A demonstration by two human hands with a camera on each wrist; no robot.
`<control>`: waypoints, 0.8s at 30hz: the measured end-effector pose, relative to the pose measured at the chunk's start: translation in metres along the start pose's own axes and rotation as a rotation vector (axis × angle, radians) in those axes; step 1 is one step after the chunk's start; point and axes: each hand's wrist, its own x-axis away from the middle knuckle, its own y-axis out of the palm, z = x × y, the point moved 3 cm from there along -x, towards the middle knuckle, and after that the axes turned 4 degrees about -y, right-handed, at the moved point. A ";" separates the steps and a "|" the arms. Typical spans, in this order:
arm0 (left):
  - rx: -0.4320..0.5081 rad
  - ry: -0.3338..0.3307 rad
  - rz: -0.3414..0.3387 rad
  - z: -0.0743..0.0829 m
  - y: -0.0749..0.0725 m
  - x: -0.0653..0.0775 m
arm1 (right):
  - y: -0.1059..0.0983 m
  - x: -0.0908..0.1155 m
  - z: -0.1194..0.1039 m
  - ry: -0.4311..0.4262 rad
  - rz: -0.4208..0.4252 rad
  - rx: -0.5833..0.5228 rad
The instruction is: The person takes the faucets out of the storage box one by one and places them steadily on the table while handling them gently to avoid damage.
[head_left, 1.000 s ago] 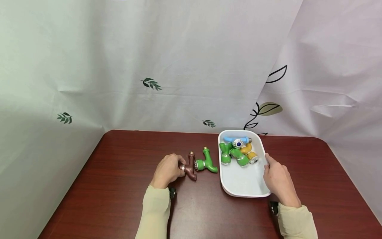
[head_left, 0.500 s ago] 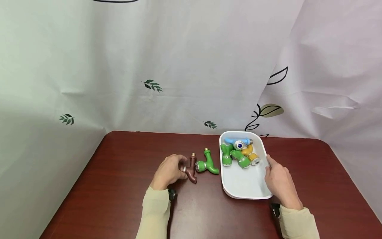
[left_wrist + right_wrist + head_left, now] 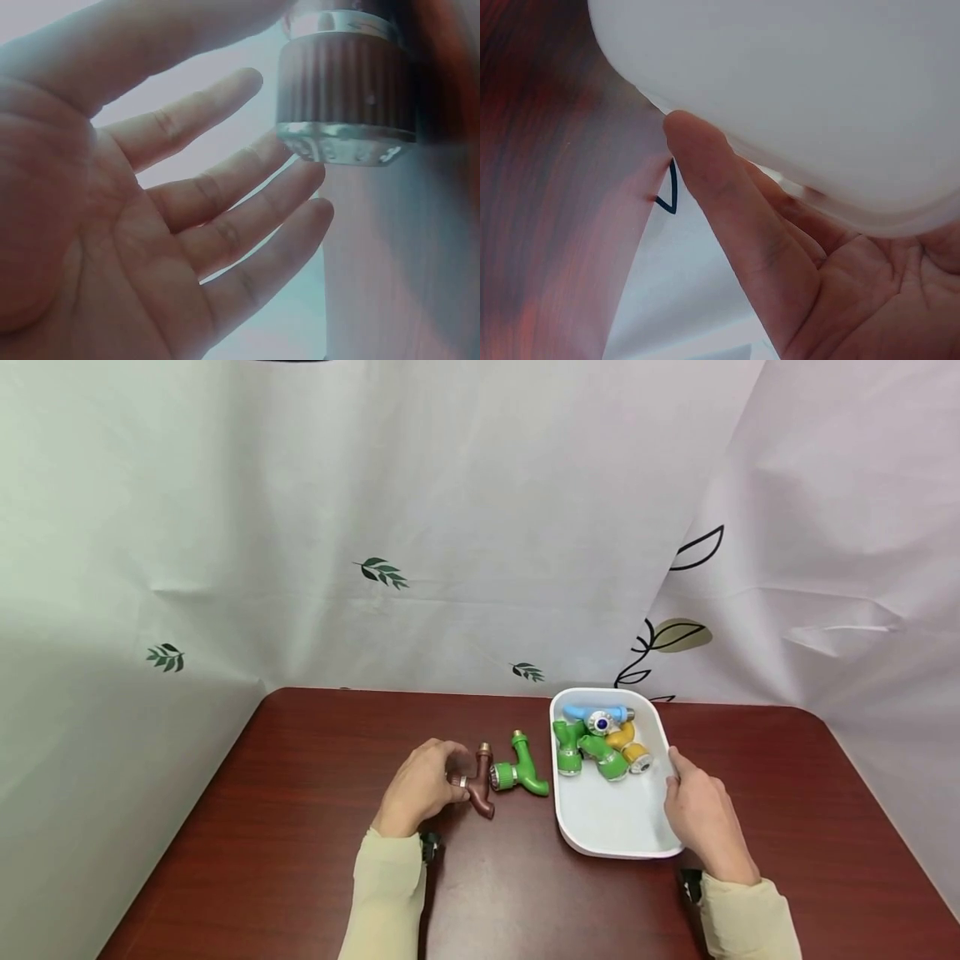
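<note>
Around the knob end of a brown tap (image 3: 482, 785) lying on the table, my left hand (image 3: 416, 787) hovers with fingers spread. In the left wrist view the fingers extend past the ribbed knob (image 3: 346, 82) without curling round it, and the thumb lies close to its collar. Just right of it lies a green tap (image 3: 522, 770). My right hand (image 3: 703, 814) holds the right side of a white plastic tray (image 3: 615, 827). The right wrist view shows fingers against the tray's outer wall (image 3: 795, 90), the thumb mostly hidden.
Inside the tray's far half sit a light blue tap (image 3: 581, 713), a yellow tap (image 3: 630, 747) and green taps (image 3: 603, 758). The reddish-brown table (image 3: 322, 760) ends at a pale curtain (image 3: 450, 527) with leaf prints.
My left hand has shifted slightly left and its fingers have spread a little around the tap's knob. The right hand and the tray hold their place; the view bobs slightly.
</note>
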 end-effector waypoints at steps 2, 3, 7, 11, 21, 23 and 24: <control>-0.004 -0.013 0.007 0.001 -0.002 0.001 | 0.000 0.000 0.000 0.003 -0.003 -0.001; -0.004 -0.019 0.010 0.002 -0.003 0.001 | 0.000 -0.001 0.000 0.003 -0.002 0.000; -0.008 -0.026 0.026 0.005 -0.006 0.003 | 0.001 0.000 0.000 -0.002 0.003 0.004; -0.001 -0.026 0.037 0.008 -0.009 0.005 | 0.000 0.000 0.000 -0.009 0.013 0.007; -0.008 -0.041 0.042 0.017 -0.014 0.007 | 0.001 0.000 -0.001 -0.007 0.017 -0.001; -0.004 -0.038 0.048 0.021 -0.014 0.008 | 0.001 0.000 -0.001 -0.009 0.022 -0.001; -0.002 -0.037 0.050 0.023 -0.014 0.008 | 0.001 0.000 -0.001 -0.009 0.022 -0.001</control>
